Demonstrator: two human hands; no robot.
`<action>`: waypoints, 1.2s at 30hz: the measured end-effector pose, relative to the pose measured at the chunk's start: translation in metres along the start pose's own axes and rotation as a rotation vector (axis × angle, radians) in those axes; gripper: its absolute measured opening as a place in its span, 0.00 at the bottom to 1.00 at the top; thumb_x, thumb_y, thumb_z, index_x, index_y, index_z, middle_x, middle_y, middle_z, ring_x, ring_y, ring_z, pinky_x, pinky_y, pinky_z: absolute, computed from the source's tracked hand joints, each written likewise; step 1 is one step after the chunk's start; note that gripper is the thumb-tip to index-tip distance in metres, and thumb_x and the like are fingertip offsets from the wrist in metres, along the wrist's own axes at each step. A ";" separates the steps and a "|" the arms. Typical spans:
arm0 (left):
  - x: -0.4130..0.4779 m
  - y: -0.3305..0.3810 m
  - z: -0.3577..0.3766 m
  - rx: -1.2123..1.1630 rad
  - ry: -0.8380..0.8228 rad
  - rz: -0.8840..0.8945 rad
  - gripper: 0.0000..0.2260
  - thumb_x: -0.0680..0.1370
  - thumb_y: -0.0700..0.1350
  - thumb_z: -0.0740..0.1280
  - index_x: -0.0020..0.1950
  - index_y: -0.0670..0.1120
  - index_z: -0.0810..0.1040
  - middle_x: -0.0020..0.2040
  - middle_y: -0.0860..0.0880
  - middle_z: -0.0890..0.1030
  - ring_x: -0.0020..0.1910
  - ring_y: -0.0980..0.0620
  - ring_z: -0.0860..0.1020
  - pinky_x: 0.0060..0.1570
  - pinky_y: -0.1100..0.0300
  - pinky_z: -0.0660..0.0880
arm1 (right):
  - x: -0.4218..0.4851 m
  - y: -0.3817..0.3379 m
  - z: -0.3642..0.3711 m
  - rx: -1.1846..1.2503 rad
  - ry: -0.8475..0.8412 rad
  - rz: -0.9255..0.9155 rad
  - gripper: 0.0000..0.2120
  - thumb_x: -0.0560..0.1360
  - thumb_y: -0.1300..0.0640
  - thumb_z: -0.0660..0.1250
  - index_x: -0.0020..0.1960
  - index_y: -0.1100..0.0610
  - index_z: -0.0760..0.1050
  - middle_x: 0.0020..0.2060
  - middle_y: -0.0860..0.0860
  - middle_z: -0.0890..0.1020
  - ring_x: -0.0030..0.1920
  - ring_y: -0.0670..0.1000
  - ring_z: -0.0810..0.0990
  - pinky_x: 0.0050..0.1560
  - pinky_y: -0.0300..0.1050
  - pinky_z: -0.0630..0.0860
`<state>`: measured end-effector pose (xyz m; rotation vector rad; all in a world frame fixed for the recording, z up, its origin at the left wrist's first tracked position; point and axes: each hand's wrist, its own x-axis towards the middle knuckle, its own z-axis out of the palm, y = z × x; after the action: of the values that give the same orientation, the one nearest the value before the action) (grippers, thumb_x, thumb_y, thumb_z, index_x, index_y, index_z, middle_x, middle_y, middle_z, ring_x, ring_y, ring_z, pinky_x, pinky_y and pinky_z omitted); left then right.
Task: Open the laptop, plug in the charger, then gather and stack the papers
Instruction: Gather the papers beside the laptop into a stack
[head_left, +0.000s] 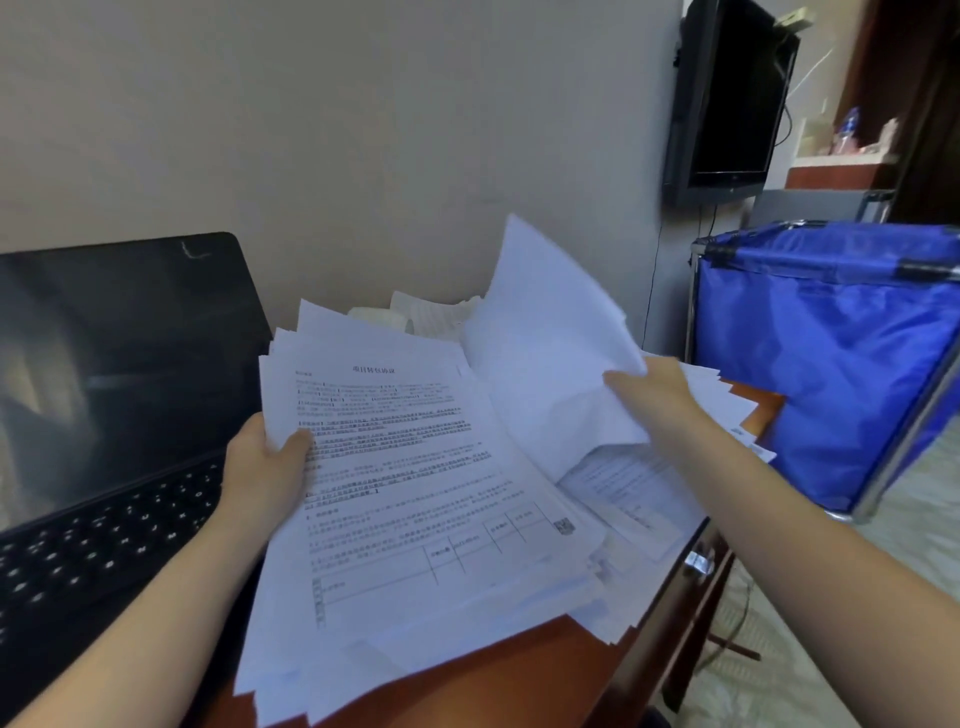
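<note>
left hand (265, 467) pinches the printed paper stack (415, 493), thumb on top, over the wooden desk (493, 675) | right hand (660, 400) grips tilted blank sheets (545, 353) | open laptop (119, 364) just left | blue fabric cart (831, 364) right | wall TV (727, 104) behind

Hotel-like room: wall-mounted TV (732, 98), wooden desk (498, 675), blue fabric cart (831, 364).

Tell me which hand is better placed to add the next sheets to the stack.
The right hand, likely: it grips lifted blank sheets beside the stack, while the left hand is busy holding the stack's edge.
</note>
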<state>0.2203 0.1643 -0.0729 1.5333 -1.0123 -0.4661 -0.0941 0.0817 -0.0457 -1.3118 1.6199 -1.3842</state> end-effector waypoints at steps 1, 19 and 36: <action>0.000 0.000 0.000 0.003 0.002 -0.005 0.10 0.79 0.36 0.61 0.60 0.40 0.74 0.52 0.46 0.76 0.50 0.48 0.75 0.48 0.55 0.70 | 0.003 -0.003 -0.006 0.064 0.059 -0.007 0.08 0.73 0.62 0.64 0.50 0.62 0.78 0.39 0.56 0.77 0.39 0.53 0.76 0.39 0.44 0.70; 0.003 0.007 0.006 -0.027 -0.077 -0.157 0.10 0.78 0.44 0.65 0.54 0.40 0.77 0.49 0.46 0.76 0.52 0.44 0.76 0.50 0.57 0.68 | -0.091 -0.006 0.052 -0.012 -0.618 -0.083 0.12 0.75 0.63 0.66 0.57 0.56 0.74 0.49 0.50 0.81 0.48 0.51 0.81 0.48 0.43 0.78; 0.000 -0.002 -0.005 0.189 0.005 0.075 0.11 0.77 0.36 0.61 0.60 0.37 0.73 0.51 0.46 0.75 0.49 0.47 0.73 0.49 0.55 0.69 | -0.061 0.015 -0.026 -1.173 -0.672 -0.364 0.29 0.70 0.41 0.68 0.66 0.52 0.68 0.56 0.51 0.75 0.56 0.55 0.73 0.51 0.45 0.71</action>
<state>0.2243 0.1670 -0.0734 1.6566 -1.1311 -0.3208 -0.1031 0.1470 -0.0619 -2.4482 1.7200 0.0941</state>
